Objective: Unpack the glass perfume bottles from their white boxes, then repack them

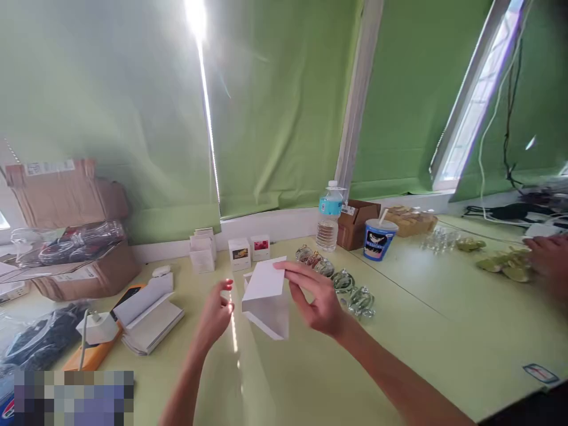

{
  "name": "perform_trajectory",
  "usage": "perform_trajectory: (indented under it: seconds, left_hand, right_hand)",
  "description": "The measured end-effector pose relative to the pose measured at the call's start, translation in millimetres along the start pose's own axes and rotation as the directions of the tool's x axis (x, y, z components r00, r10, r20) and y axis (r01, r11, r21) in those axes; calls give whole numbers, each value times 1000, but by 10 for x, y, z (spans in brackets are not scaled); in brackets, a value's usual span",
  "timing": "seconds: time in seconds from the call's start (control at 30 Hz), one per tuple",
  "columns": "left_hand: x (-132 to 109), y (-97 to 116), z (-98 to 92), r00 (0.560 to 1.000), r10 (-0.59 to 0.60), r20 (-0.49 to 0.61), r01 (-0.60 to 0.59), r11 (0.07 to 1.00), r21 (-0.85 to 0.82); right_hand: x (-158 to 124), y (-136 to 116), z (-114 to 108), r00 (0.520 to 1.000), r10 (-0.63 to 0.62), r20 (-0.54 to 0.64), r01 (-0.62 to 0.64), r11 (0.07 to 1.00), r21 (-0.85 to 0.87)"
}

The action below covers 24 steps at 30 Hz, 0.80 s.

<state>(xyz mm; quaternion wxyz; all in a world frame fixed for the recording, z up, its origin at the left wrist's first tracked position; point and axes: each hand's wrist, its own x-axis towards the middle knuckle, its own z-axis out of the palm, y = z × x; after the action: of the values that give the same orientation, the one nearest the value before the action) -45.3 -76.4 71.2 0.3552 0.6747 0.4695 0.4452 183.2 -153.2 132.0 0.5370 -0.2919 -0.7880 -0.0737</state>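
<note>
My right hand (317, 299) pinches the upper right edge of a white folded paper box (266, 290), which it holds above the green table (284, 390). The box looks partly unfolded, with a flap hanging at its lower side. To the left of it, my left hand (217, 313) is apart from the box, fingers curled but separated, with nothing seen in them. Behind the box stand two small white boxes with pictures on their fronts, one with a dark yellow picture (239, 254) and one with a red picture (260, 248).
Coiled cables (344, 281) lie right of centre, below a water bottle (327, 228) and a blue cup (380, 239). White card stacks (153, 322), an orange item (95, 355) and a cardboard box (89, 275) are left. Another person's hand (550, 257) is at far right.
</note>
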Motion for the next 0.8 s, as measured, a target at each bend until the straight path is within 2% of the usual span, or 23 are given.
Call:
perform_trajectory:
  seconds: [0.07, 0.1, 0.17, 0.2, 0.27, 0.3, 0.33, 0.37, 0.4, 0.47, 0.5, 0.53, 0.57, 0.6, 0.67, 0.7, 0.73, 0.8]
  left_hand:
    - [-46, 157, -136, 991, -75, -112, 69, 996, -59]
    - [-89, 244, -201, 988, -110, -108, 97, 988, -117]
    - [-202, 407, -302, 989, -146, 26, 148, 963, -226]
    - [-262, 472, -330, 973, -178, 146, 212, 940, -267]
    - [-360, 562, -332, 899, -187, 397, 326, 891, -318]
    - [-391, 586, -308, 859, -168, 483, 353, 878, -322]
    - [-409, 601, -272, 837, -142, 529, 354, 877, -325]
    - [-415, 609, -229, 836, -119, 536, 335, 884, -326]
    - [-413, 615, -185, 851, -101, 515, 304, 894, -328]
    - [-397, 629, -111, 896, -77, 438, 245, 907, -342]
    - [-388, 641, -86, 913, -65, 403, 218, 912, -347]
    - [-383, 655, -68, 921, -52, 385, 196, 918, -346]
    - [-381, 670, -53, 924, -36, 381, 177, 923, -341]
    - [-383, 685, -39, 924, -16, 383, 156, 929, -337]
    - [-393, 698, 9, 919, 27, 394, 110, 941, -321]
    - [-400, 692, 50, 918, 52, 392, 82, 945, -316]
    - [-408, 677, 102, 920, 72, 385, 55, 949, -311]
    - [-428, 627, 235, 940, 88, 331, 10, 959, -284]
  right_hand:
    - [-116, 8, -15, 1000, -23, -6, 23, 1000, -11]
    - [-168, -8, -6, 999, -38, -3, 38, 999, -12]
    - [-247, -70, 21, 997, -78, 19, 78, 997, -1]
    - [-272, -111, 33, 992, -112, 50, 112, 994, 9]
    - [-295, -185, 46, 970, -190, 149, 187, 982, 36]
    - [-298, -210, 47, 955, -212, 210, 207, 977, 45]
    - [-298, -224, 47, 943, -206, 261, 201, 979, 45]
    - [-299, -225, 45, 943, -176, 283, 172, 984, 39]
    - [-303, -215, 43, 957, -123, 261, 120, 992, 27]
    - [-319, -174, 35, 993, 49, 111, -51, 999, 16]
    - [-328, -151, 30, 986, 163, 27, -164, 986, 36]
    - [-337, -132, 24, 957, 291, -12, -289, 954, 78]
    - [-343, -120, 19, 910, 415, 11, -413, 901, 131]
    - [-347, -116, 14, 850, 519, 90, -527, 831, 182]
    - [-348, -134, 14, 734, 616, 285, -677, 693, 246]
    - [-347, -153, 20, 698, 625, 348, -713, 651, 261]
    - [-347, -175, 29, 682, 626, 379, -729, 628, 273]
    - [-349, -212, 53, 683, 626, 377, -729, 619, 293]
